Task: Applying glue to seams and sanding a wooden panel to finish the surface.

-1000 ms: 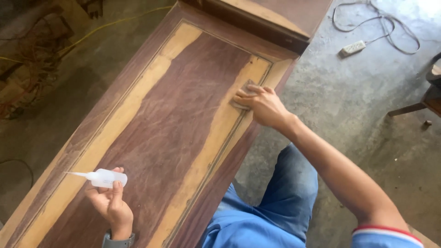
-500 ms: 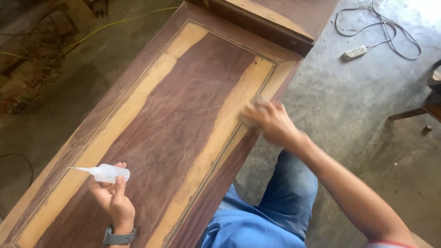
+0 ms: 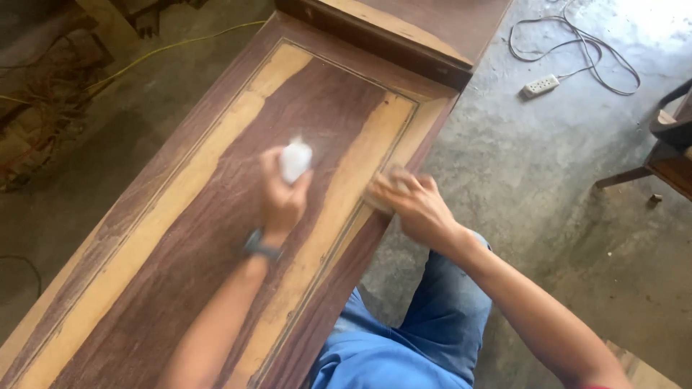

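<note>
Centre of frame: the left hand (image 3: 282,193) has its fingers wrapped around a small white squeeze bottle (image 3: 295,160) above the wooden panel (image 3: 180,238). Just right, the right hand (image 3: 414,205) presses a blurred sanding pad (image 3: 386,189) flat on the panel's pale edge. Upper right, a power strip (image 3: 539,86) lies on the concrete floor (image 3: 562,216).

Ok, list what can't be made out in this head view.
- Squeeze bottle in left hand: motion-blurred, nozzle lost.
- Thing under right hand: blurred, mostly covered by fingers.
- Wooden panel: near end cut by bottom edge.
- Chair: cut by right edge.
</note>
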